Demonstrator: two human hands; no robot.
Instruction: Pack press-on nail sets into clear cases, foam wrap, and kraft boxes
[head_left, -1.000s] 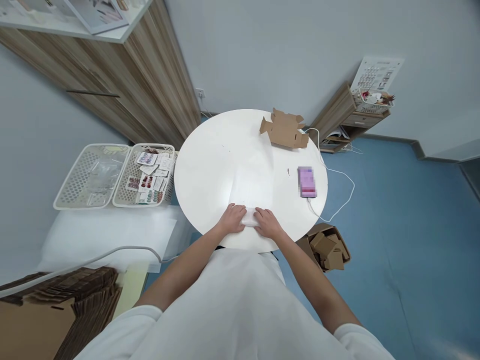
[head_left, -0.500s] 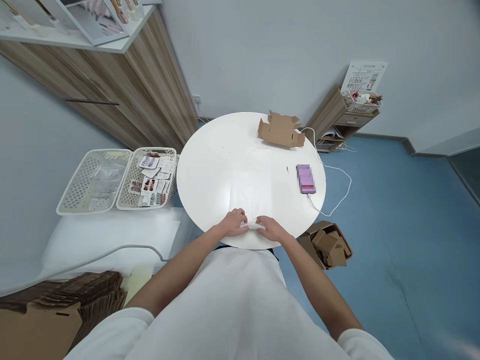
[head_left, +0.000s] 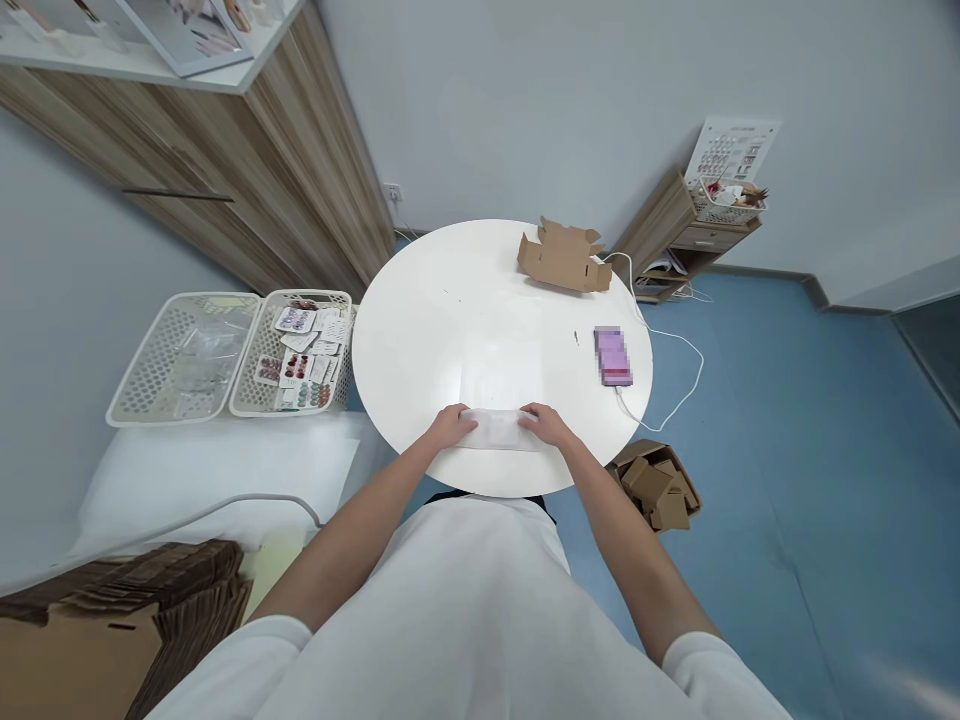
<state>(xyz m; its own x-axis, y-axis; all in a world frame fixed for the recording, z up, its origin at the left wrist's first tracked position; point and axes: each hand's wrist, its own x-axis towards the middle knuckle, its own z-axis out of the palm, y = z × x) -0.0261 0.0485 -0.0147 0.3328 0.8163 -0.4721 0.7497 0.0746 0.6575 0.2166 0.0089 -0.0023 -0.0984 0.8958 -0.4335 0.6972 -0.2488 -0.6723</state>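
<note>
A thin, translucent white wrapping sheet (head_left: 480, 432) lies on the round white table (head_left: 405, 340), running away from me, its near end folded over. A small, pale rectangular shape shows through the folded part; I cannot make out what it is. My left hand (head_left: 451, 427) grips the fold's left end, thumb on top and fingers curled at the far edge. At the right end my right hand (head_left: 547, 424) pinches the fold in the same way.
An unfolded cardboard box (head_left: 564, 260) sits at the table's far right, above a phone (head_left: 613, 357) with a white cable. On the left stand two white baskets, one holding nail-design cards (head_left: 300, 345). A carton of cardboard pieces (head_left: 656, 485) is on the floor.
Both hands have moved forward and apart, from the middle of a narrow rolled edge to the two ends of a wider, flat fold.
</note>
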